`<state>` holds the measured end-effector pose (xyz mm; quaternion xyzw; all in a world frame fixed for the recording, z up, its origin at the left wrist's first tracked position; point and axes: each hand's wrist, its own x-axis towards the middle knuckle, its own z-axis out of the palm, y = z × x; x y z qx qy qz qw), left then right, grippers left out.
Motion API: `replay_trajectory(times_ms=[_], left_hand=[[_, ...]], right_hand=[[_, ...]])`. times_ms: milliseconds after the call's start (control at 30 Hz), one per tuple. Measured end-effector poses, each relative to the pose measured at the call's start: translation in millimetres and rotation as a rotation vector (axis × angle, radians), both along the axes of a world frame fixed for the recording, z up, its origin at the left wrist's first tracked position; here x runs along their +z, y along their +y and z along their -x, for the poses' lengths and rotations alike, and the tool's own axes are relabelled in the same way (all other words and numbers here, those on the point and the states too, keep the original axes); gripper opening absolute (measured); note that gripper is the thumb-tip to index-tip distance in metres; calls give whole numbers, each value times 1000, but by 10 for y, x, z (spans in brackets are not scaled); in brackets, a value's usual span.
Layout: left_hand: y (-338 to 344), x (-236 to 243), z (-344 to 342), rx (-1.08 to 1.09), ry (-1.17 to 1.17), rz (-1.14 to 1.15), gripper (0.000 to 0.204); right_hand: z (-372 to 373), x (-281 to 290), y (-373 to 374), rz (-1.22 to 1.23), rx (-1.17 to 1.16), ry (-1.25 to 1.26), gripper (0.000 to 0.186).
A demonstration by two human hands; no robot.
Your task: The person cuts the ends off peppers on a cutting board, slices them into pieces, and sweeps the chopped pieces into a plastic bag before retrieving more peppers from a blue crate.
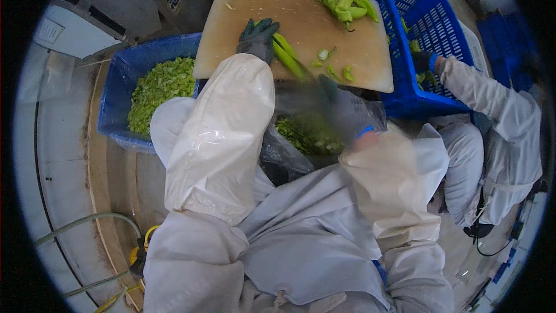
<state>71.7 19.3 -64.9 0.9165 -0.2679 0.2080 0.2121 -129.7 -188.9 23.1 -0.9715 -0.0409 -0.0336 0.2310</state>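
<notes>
My left hand (258,40), in a dark glove, is on the worn cutting board (226,29). Its fingers are bent against long green peppers (286,57), which stick out to its right toward the near edge. My right hand (343,107), also gloved, is smeared by motion just off that edge; whether it holds anything cannot be made out. Cut pepper ends (323,54) lie on the board to the right of the held peppers. Below my right hand, a plastic-lined container (278,156) has chopped green pieces in it.
Whole green peppers (347,0) are piled at the board's far right. A blue bin (113,95) of chopped greens stands at left. At right, a co-worker's gloved hand (425,62) reaches into a blue slatted crate (399,90). A hose (98,215) lies at lower left.
</notes>
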Motion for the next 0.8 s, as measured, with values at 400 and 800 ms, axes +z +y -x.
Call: replay_trajectory(times_ms=[400,800], left_hand=[[-23,-89,-79,-23,-4,23,49],[-496,-205,541,379,13,577,47]], right_hand=[[597,-175,-177,-161,-106,6,38],[761,-188,-229,-403,-244,-214,41]])
